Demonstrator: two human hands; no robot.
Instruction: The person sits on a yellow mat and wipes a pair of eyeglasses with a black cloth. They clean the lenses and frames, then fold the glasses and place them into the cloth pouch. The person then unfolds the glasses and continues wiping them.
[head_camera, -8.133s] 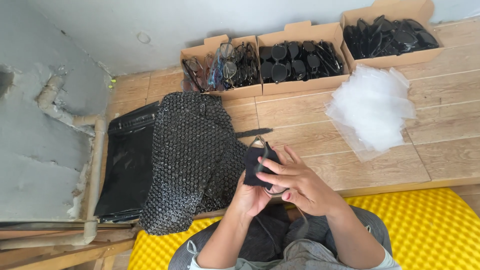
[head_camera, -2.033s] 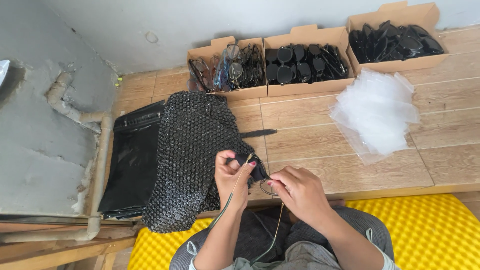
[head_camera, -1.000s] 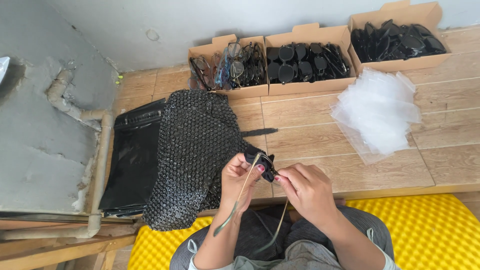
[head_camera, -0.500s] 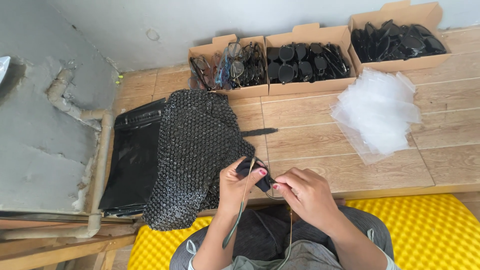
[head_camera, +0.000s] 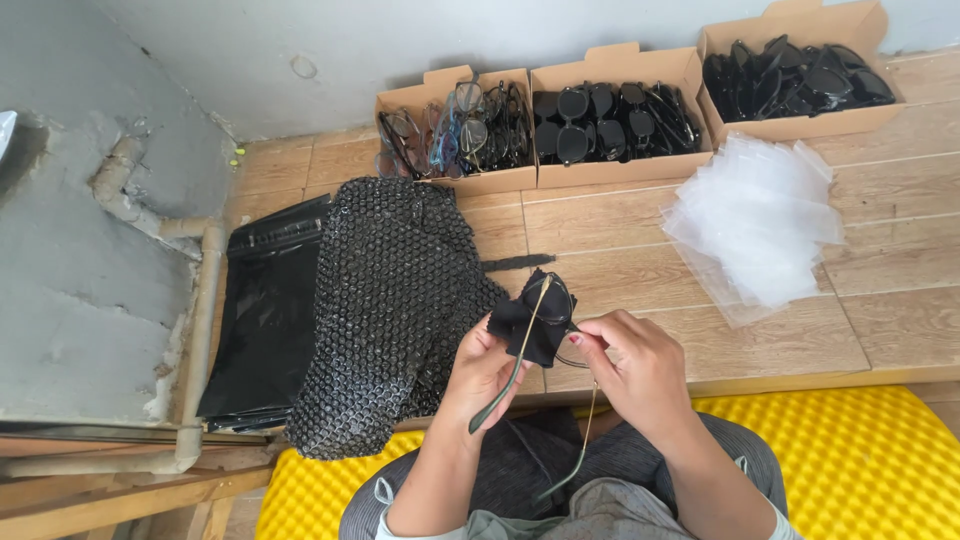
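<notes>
Head view, wooden floor (head_camera: 640, 225), grey wall (head_camera: 300, 40), left hand (head_camera: 482, 370) and right hand (head_camera: 640, 365) gripping glasses (head_camera: 545, 310)

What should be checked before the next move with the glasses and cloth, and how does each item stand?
1. Left hand has a grip on the black cloth: ok.
2. Right hand holds the glasses: ok.
3. Cloth covers a lens: ok.
4. Both temple arms hang open, free of the lap: ok.
5. Lens clean: cannot tell.
6. Clear bags within reach on the wooden floor: ok.
</notes>
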